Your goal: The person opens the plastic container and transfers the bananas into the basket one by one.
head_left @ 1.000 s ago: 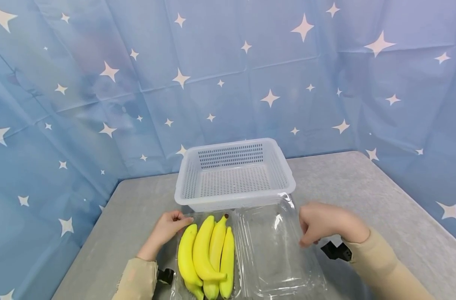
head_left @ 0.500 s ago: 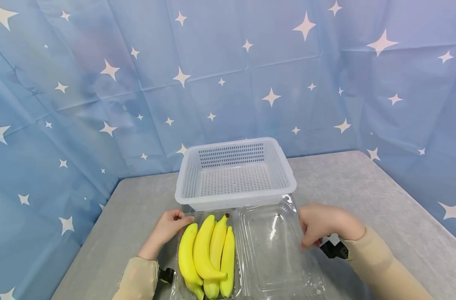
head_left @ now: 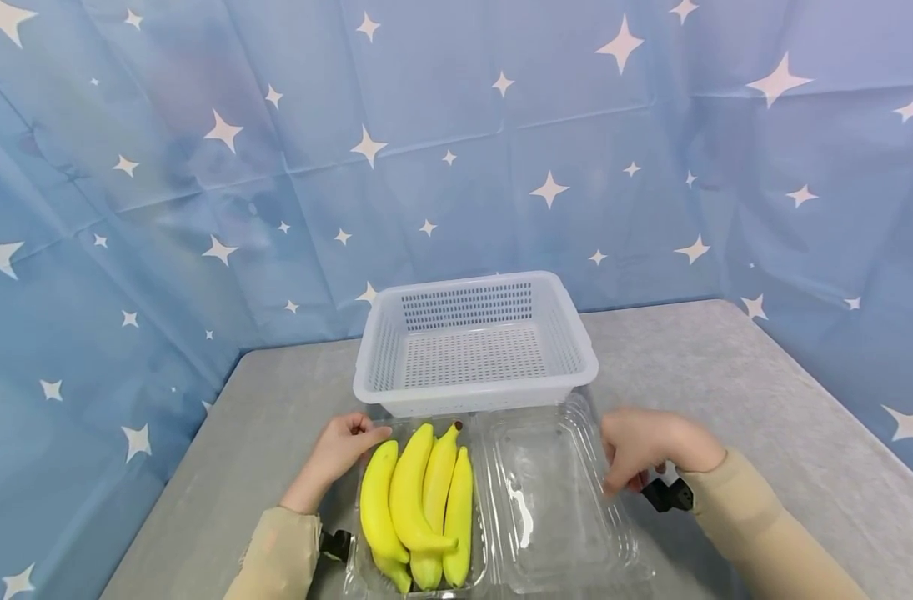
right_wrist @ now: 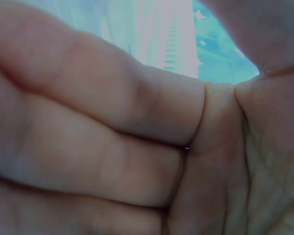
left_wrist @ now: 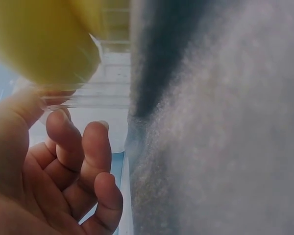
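A clear plastic clamshell container (head_left: 489, 533) lies unfolded on the table, its base on the left and its lid (head_left: 554, 508) on the right. Several yellow bananas (head_left: 418, 508) lie side by side in the base. My left hand (head_left: 339, 454) pinches the base's left rim between thumb and forefinger; the left wrist view shows the thumb over the ridged plastic edge and the other fingers loosely curled below. At the lid's right edge, my right hand (head_left: 651, 446) pinches the plastic with curled fingers. Those fingers (right_wrist: 103, 93) fill the right wrist view, and their tips are hidden there.
A white perforated plastic basket (head_left: 474, 392) stands directly behind the container, with nothing visible inside it. The grey table (head_left: 756, 383) ends at the back against a blue curtain (head_left: 456, 125) with white stars.
The glare on the lid has slid toward its lower left, so the lid's tilt has changed slightly. Both hands keep their places at the edges. The head view has shifted a little.
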Available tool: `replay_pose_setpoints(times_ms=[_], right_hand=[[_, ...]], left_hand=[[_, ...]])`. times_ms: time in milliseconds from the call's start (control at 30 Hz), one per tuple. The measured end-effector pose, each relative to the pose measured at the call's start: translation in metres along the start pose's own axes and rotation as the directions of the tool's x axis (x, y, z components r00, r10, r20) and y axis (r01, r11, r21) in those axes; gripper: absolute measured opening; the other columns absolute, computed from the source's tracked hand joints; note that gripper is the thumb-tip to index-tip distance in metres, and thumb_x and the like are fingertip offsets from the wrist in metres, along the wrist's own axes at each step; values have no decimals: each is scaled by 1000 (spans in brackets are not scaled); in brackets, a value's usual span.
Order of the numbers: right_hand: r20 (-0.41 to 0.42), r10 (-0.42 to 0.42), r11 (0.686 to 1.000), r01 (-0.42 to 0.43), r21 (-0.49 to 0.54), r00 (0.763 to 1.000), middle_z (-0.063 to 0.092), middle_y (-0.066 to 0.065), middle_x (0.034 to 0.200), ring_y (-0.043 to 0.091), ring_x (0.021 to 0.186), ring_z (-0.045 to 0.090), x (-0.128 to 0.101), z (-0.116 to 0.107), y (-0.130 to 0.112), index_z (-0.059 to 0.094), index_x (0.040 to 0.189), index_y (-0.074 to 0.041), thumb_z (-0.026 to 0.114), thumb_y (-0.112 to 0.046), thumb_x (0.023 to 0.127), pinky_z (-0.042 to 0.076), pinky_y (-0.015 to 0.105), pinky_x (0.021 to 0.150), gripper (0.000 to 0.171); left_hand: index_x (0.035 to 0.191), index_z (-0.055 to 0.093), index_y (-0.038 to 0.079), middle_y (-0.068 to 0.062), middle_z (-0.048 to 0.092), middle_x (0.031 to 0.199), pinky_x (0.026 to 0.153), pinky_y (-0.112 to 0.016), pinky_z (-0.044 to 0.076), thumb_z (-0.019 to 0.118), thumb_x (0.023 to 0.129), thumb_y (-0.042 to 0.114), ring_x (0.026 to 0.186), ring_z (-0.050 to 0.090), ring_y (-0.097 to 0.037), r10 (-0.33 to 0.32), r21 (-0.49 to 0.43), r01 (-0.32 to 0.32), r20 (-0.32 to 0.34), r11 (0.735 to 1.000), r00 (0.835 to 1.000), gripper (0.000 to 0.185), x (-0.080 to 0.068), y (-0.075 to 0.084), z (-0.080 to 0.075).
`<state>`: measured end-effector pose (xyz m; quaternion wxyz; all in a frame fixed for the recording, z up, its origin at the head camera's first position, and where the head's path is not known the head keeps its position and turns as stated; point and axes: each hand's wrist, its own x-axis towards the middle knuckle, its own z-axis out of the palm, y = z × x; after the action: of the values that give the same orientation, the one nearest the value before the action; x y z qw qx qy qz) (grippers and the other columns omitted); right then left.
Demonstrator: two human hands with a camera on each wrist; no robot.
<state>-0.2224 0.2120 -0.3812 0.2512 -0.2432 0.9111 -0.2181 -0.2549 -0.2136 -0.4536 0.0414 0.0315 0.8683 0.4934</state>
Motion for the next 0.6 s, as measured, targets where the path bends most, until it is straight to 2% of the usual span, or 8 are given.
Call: replay_pose_setpoints(times_ms=[367,600], right_hand=[[12,6,1000,-6,19,1000,58,1,45,14,39,54,7,3,9,63,46,-9,81,-20,66,38,26,34,29],[20,48,999,-48,0,999,59,2,47,13,40,53,13,6,15,65,48,-12,81,-23,68,41,29,37,28]], left_hand=[[70,53,8,-3,46,53,46,-27,31,74,86,29,45,38,-15,1,-13,-1,-36,1000,999,33,3,0,3],[69,53,9,-3,46,53,49,-27,35,75,85,31,47,42,-16,-13,-5,12,-60,1000,998,35,7,0,4]])
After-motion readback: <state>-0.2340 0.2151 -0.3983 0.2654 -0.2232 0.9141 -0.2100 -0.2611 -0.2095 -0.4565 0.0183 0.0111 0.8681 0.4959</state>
